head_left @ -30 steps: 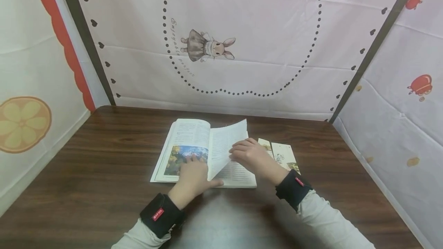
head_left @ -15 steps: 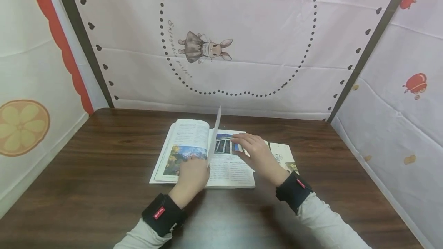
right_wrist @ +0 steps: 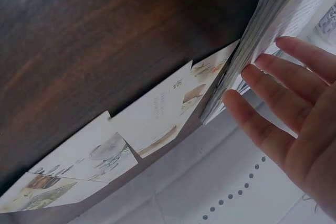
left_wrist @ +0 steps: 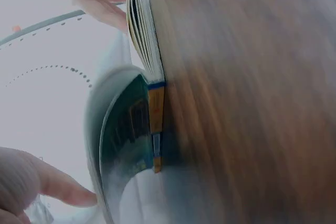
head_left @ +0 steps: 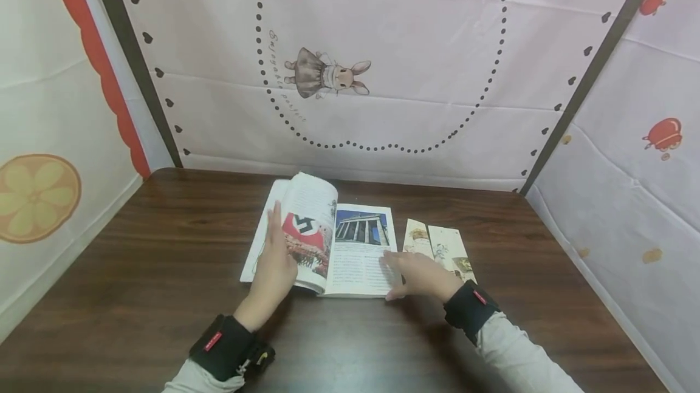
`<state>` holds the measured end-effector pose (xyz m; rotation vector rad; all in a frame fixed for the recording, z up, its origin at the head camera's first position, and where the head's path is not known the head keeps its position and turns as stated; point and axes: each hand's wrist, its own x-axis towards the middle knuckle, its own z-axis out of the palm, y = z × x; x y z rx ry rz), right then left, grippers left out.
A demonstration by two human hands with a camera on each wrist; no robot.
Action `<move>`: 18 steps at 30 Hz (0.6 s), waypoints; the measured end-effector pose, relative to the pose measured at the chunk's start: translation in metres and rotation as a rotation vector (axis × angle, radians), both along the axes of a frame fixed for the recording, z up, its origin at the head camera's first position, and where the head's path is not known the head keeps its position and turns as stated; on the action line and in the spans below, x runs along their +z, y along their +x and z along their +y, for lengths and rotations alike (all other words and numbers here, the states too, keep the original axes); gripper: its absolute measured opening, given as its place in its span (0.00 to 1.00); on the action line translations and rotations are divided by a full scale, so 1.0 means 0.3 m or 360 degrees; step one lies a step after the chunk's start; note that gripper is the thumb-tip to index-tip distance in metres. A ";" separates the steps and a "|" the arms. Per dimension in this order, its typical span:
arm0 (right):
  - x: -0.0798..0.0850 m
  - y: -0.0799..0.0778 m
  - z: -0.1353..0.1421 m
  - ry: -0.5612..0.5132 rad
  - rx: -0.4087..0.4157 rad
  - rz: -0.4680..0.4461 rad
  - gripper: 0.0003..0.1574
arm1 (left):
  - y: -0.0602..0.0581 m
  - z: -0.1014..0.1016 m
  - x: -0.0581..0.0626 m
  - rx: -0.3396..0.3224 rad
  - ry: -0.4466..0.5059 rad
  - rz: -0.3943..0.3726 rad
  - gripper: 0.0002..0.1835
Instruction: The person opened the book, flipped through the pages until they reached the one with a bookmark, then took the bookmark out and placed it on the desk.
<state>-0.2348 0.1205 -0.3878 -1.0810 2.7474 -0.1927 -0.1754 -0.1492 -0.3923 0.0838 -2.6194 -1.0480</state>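
An open book (head_left: 358, 268) lies on the table, a columned building pictured on its right page and a red flag scene on its left. My left hand (head_left: 273, 271) rests on the left page with its fingers straight. In the left wrist view, the book's cover (left_wrist: 128, 129) bows up off the table, and the thumb (left_wrist: 65, 187) presses beside the pages. At the right page's outer edge is my right hand (head_left: 421, 274), its fingers (right_wrist: 273, 87) loosely extended and touching the pages. Nothing is gripped by it.
Illustrated cards (head_left: 449, 244) lie right of the book, partly behind my right hand; the right wrist view shows several cards (right_wrist: 152, 108) side by side. The brown wooden table (head_left: 137, 296) meets a printed white cloth (head_left: 415, 77) behind the book.
The lifted page has turned over to the left, uncovering the building page. My left hand moved left onto the turned page. My right hand dropped toward the right page's lower outer edge.
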 end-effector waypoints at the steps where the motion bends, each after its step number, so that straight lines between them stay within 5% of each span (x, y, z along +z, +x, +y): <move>1: -0.002 0.001 0.000 0.0000 0.0001 0.0010 0.49 | 0.000 -0.003 0.000 -0.0012 -0.0109 0.0021 0.52; 5: 0.003 0.000 -0.003 0.0006 -0.0003 0.0016 0.49 | 0.001 -0.002 0.005 -0.0176 -0.0701 0.0068 0.44; 8: 0.010 -0.006 -0.001 0.0011 -0.0014 -0.0033 0.47 | 0.014 0.008 0.012 -0.0552 -0.1016 0.0028 0.31; 10: 0.013 -0.010 0.003 0.0013 -0.0006 -0.0081 0.45 | 0.029 0.018 0.017 -0.0788 -0.1051 -0.0088 0.27; 12: 0.018 -0.014 0.007 0.0029 0.0017 -0.0118 0.42 | 0.043 0.028 0.023 -0.0900 -0.1018 -0.0214 0.27; 18: 0.033 -0.022 0.009 0.0035 0.0174 0.0012 0.17 | 0.052 0.048 0.047 -0.0783 -0.0899 -0.0328 0.26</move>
